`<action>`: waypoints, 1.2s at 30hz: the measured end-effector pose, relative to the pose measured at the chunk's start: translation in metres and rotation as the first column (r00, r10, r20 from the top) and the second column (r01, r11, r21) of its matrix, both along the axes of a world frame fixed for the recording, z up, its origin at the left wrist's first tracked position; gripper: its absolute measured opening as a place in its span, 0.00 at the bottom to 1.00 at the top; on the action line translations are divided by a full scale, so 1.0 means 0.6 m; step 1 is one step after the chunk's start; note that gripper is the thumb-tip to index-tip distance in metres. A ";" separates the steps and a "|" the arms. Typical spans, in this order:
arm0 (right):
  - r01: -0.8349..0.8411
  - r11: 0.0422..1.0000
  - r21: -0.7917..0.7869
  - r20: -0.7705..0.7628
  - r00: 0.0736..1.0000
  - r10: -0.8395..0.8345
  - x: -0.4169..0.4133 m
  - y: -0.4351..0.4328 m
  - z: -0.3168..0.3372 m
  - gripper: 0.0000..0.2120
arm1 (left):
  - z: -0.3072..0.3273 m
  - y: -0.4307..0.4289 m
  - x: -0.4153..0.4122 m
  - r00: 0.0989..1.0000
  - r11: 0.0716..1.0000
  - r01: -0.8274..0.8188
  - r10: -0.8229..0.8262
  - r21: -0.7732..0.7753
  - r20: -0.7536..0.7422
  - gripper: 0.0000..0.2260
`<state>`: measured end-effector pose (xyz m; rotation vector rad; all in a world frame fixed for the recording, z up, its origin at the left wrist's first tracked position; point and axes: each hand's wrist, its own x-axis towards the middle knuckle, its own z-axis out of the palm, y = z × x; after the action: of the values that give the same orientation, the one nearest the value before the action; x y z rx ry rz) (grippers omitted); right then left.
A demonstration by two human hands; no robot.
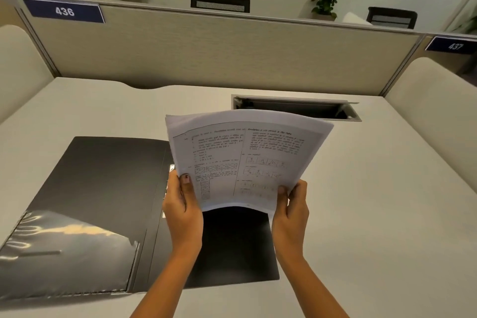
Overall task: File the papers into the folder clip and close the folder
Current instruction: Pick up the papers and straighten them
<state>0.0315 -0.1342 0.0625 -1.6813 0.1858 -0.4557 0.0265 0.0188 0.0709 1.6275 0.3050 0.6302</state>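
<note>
The papers [247,157] are held above the folder [103,201], which lies open and flat on the desk [361,214]. The left hand [180,212] is pinched on the stack's lower left corner, thumb on the printed face; the right hand [291,209] is pinched on the lower right corner the same way. The stack is best squared first, so that the edge meant for the clip [171,169] sits flush, and then lowered onto the folder's right half with that edge brought beside the spine. Only a sliver of the clip is seen, at the spine just left of the stack, so whether it is raised cannot be told; it should be lifted before the sheets are slid under. A level stack is advised, since loose sheets could fan out

The papers are white, printed in two columns with small diagrams, and bowed upward between the hands. The folder is black and glossy, with a clear pocket [64,253] on its left half
</note>
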 end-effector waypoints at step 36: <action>-0.239 0.606 0.759 -0.021 0.920 0.391 -0.016 -0.054 0.029 0.21 | 0.001 0.025 -0.027 0.984 0.926 -0.170 0.175 -0.337 -0.014 0.09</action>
<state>0.0219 -0.1665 0.0797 -0.8886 0.1721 0.0758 0.0105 0.0340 0.0713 1.2736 0.5200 0.6835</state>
